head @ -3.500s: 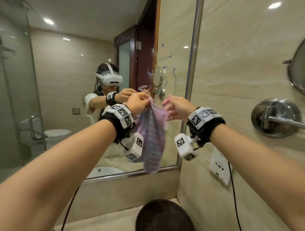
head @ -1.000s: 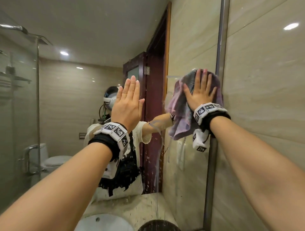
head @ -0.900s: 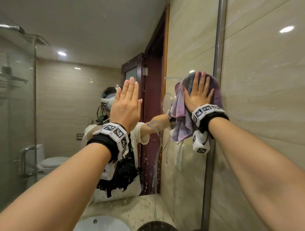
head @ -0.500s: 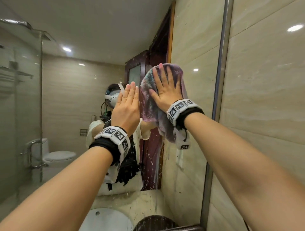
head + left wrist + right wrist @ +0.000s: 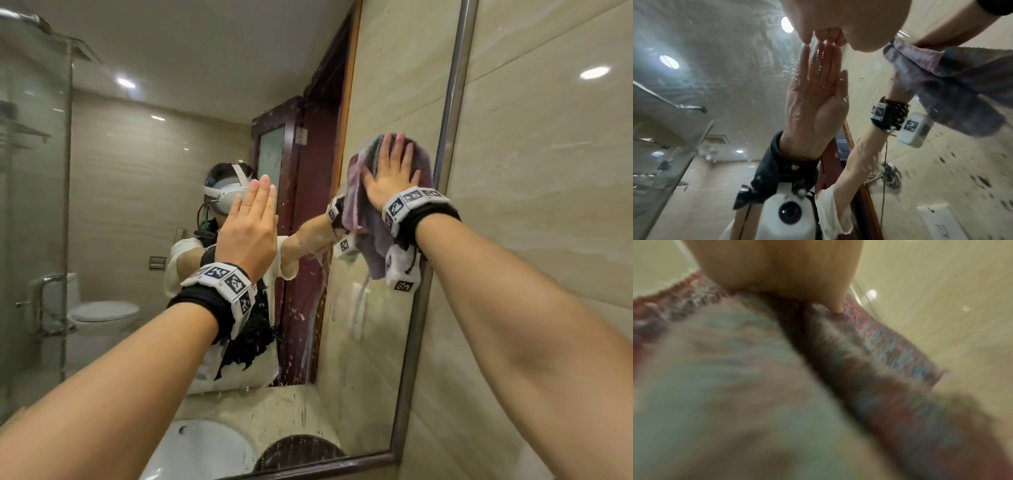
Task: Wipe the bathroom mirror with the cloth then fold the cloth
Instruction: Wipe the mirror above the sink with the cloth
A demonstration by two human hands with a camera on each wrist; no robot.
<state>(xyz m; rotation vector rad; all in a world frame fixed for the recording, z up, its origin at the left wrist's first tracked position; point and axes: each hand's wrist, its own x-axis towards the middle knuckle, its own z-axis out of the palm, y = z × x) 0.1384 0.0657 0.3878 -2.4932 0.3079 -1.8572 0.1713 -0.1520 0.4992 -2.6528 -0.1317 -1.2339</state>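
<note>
Cloth [image 5: 364, 205], one purple piece, hangs bunched with its long axis vertical against the mirror [image 5: 370, 342] near its right frame. Right hand [image 5: 390, 178] presses it, fingers [image 5: 387, 150] straight, spread, pointing up. Left hand [image 5: 248, 229] lies flat on the glass, holding nothing.

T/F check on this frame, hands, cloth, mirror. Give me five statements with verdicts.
1. The right hand presses the cloth flat against the mirror. True.
2. The left hand holds a corner of the cloth. False: it holds nothing, its straight fingers against the glass.
3. The cloth is near the mirror's right frame edge. True.
4. The cloth is neatly folded. False: it is bunched and hangs below the hand.
5. The glass is dry. False: droplets and streaks show.
</note>
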